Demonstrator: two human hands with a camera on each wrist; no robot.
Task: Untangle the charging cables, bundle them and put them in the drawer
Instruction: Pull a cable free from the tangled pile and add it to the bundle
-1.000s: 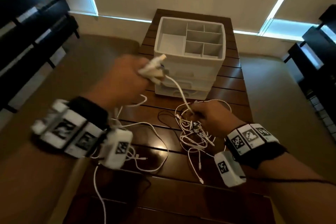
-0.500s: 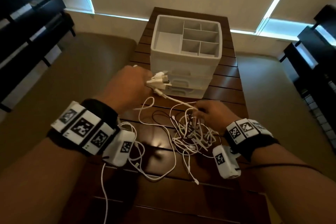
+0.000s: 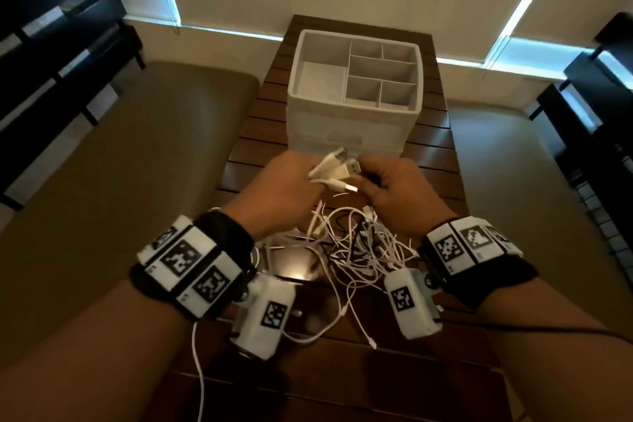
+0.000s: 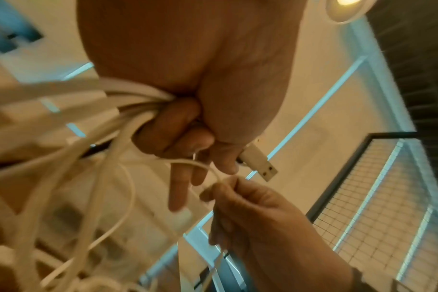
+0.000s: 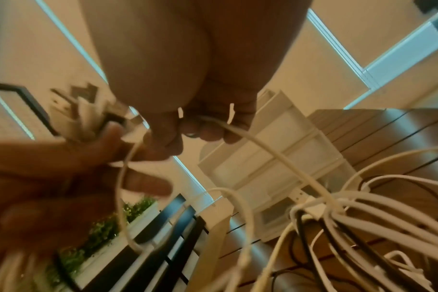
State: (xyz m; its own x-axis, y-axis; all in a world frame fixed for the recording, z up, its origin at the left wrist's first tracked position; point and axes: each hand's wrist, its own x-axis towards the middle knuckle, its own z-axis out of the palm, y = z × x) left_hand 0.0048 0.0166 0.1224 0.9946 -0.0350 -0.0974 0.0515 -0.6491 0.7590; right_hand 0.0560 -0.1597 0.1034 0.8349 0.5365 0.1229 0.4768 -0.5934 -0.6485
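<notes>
My left hand (image 3: pixel 291 181) grips a bunch of white USB plug ends (image 3: pixel 337 166) that stick out toward the drawer unit. In the left wrist view its fingers (image 4: pixel 173 126) curl round several white cables (image 4: pixel 118 102), and one USB plug (image 4: pixel 259 165) pokes out. Close beside it, my right hand (image 3: pixel 390 188) pinches one white cable (image 5: pixel 263 142) near that bunch. A tangle of white and black cables (image 3: pixel 359 250) hangs and lies on the wooden table below both hands. The white drawer unit (image 3: pixel 352 134) stands just beyond, its drawers shut.
The slatted wooden table (image 3: pixel 438 154) is narrow, with beige seats to either side. The unit's top tray (image 3: pixel 370 75) has several empty compartments. Black shelving (image 3: pixel 61 27) stands at far left and right. One cable (image 3: pixel 198 353) trails off the near table edge.
My left hand came down and right with its plugs. My right hand left the tangle on the table and rose to meet the left, now pinching a cable beside the bunch.
</notes>
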